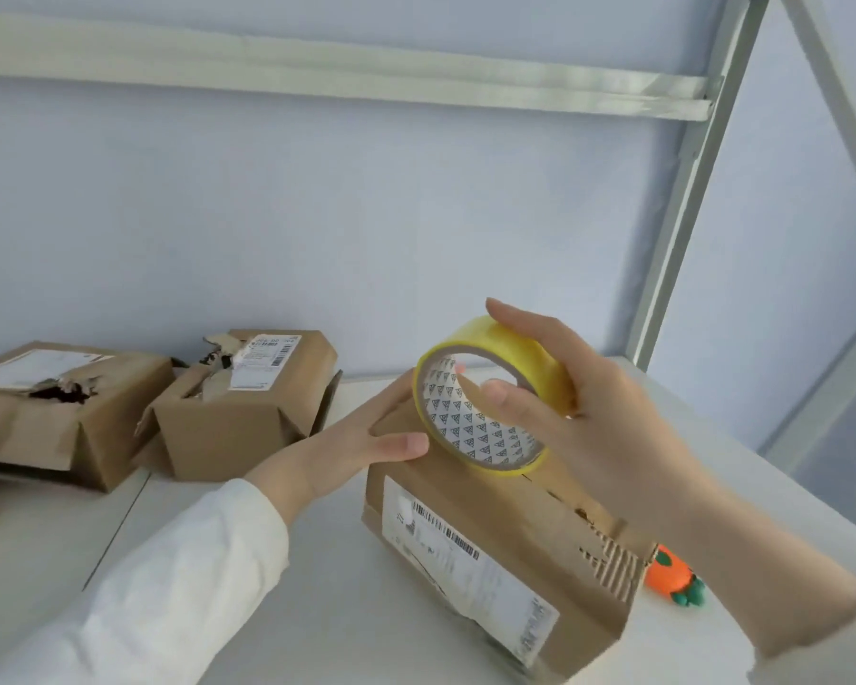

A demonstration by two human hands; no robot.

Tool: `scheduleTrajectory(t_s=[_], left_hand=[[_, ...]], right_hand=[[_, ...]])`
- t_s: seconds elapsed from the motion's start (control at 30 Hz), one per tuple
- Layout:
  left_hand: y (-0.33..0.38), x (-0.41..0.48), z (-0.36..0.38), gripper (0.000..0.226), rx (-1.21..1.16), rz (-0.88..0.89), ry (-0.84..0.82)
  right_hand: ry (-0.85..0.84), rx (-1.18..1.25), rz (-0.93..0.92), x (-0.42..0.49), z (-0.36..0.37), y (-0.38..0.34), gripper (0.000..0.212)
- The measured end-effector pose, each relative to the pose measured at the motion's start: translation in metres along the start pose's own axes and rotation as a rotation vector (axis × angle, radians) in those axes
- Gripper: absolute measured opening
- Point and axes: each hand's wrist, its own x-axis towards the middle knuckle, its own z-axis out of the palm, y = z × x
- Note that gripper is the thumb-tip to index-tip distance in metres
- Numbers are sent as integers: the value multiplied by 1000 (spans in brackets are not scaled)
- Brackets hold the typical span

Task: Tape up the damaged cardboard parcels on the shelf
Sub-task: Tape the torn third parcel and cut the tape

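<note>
The right hand [579,402] grips the yellow tape roll [485,437], thumb through its core. The roll stands on edge on the parcel [490,536], opening toward the camera. The parcel's long axis runs far-left to near-right on the shelf [268,561]. The left hand [352,447] lies flat on its far end.

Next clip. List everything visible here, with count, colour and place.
near parcel: 1, brown, centre of shelf, under both hands
left parcel: 1, brown, torn top, far left
middle parcel: 1, brown, torn top, beside left parcel
tape roll: 1, yellow, above near parcel
toy: 1, orange with green, right of near parcel
shelf: 1, white
shelf frame: 1, grey, back and right
left hand: 1, rests flat on near parcel
right hand: 1, grips tape roll
</note>
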Motion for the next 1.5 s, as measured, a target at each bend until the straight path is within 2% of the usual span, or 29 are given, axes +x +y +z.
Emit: scheduleTrajectory(t_s=[0.03,0.1,0.27,0.37,0.5,0.67,0.8,0.9,1.0,1.1,1.17,1.23,1.5], left_hand=[[-5,0,-4,85,4,-36,12],[-16,-1,-7,79,18,-64,29],[-25,1,-5,68,-22,-10,70],[-28,0,-5,55,-2,24,83],[-31,2,-8,51,41,54,54],[-36,5,-9,70,91,97,40],[-38,6,-8,72,69,103,32],[-41,6,-8,72,43,109,37],[-42,6,-7,70,11,109,41],[-42,6,-7,65,20,110,53],[-41,6,-7,65,16,99,50],[-41,5,-7,64,-2,97,50],[-42,4,-5,55,-40,121,46]], right_hand=[[-17,-13,8,5,5,1,40],[-60,-39,36,14,16,4,40],[-73,-121,82,29,23,8,37],[-112,-228,98,30,15,1,30],[-176,-382,120,28,-7,-10,23],[-268,-528,173,12,-34,-22,26],[-343,-664,206,10,-39,-33,25],[-435,-684,237,5,-48,-33,39],[-297,-484,216,-15,-50,-21,59],[-58,-308,188,-38,-43,-4,58],[33,-275,163,-46,-39,0,52],[34,-332,168,-45,-42,-4,46],[-55,-537,227,-49,-62,-30,48]])
